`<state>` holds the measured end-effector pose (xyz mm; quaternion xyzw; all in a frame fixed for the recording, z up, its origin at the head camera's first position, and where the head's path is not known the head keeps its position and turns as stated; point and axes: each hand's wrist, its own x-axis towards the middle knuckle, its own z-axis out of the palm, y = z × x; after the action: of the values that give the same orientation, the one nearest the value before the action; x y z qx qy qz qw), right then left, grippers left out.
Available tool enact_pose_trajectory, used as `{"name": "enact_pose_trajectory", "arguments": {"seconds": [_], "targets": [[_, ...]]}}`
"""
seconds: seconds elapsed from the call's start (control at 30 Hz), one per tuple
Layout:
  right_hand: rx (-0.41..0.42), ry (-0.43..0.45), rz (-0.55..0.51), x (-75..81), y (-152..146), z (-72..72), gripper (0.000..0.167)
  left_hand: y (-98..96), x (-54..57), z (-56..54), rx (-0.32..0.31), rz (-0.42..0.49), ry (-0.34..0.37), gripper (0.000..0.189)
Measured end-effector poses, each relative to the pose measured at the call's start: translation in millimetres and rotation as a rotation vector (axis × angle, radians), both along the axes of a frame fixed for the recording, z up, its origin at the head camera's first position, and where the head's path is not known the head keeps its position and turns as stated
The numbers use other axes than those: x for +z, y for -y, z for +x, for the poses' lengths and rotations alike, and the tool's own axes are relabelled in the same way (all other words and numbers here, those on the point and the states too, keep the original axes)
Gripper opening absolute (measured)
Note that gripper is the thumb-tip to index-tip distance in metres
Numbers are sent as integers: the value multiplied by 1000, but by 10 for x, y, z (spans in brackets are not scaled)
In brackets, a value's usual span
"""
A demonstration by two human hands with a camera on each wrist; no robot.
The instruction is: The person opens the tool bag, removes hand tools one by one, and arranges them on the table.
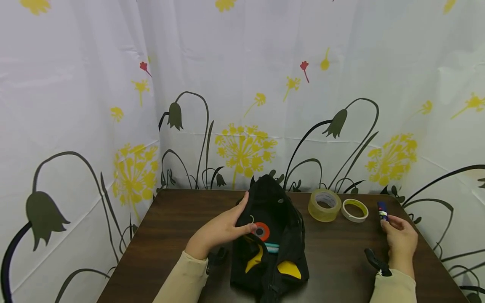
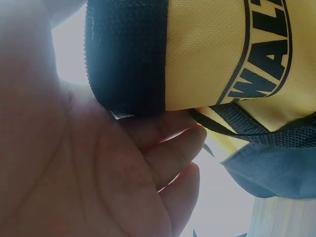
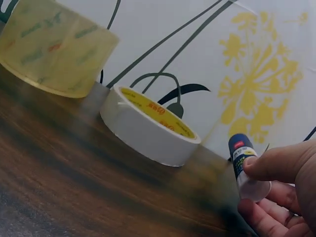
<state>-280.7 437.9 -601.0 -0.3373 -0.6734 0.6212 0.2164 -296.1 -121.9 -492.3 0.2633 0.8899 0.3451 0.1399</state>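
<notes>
A black and yellow tool bag (image 1: 267, 269) stands gaping on the table, its yellow side with black lettering filling much of the left wrist view. My left hand (image 1: 221, 227) grips the bag's left edge, thumb inside the opening and fingers against the outer fabric. Within the bag show a red-orange ring (image 1: 269, 231) with a dark centre and a teal striped item (image 1: 272, 247); the rest of its inside is dark. On the right, my right hand (image 1: 402, 240) pinches a glue stick (image 3: 241, 155) with a blue cap between thumb and fingers, cap pointing up.
Left of the glue stick are a wide roll of clear yellowish tape (image 1: 324, 205) and a narrower white tape roll (image 1: 355, 210), near the back edge of the brown table (image 1: 182, 210). A flower-printed white curtain (image 1: 242, 84) hangs behind the table and along its sides.
</notes>
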Motion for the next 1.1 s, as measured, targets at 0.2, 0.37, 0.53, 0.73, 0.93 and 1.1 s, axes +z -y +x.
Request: {"name": "enact_pose_trajectory", "arguments": {"seconds": [0.2,0.37,0.53,0.73,0.93,1.1], "targets": [[39,99,267,-61,11,-41,44,-4,7,0,-3,3,-2,104],[48,114,321,-47,29,-54,43,-2,5,0,-1,5,0,104],[85,157,400,-26,64,-63,41,-6,7,0,-2,10,0,104],[118,174,454,-27,94,-78,41,-13,-6,-6,-2,9,1,104],[113,163,405,-20,115,-71,44,-7,-3,-8,-3,8,-1,105],[119,166,376,-18,108,-71,46,-7,-12,-12,-9,7,-3,105]]}}
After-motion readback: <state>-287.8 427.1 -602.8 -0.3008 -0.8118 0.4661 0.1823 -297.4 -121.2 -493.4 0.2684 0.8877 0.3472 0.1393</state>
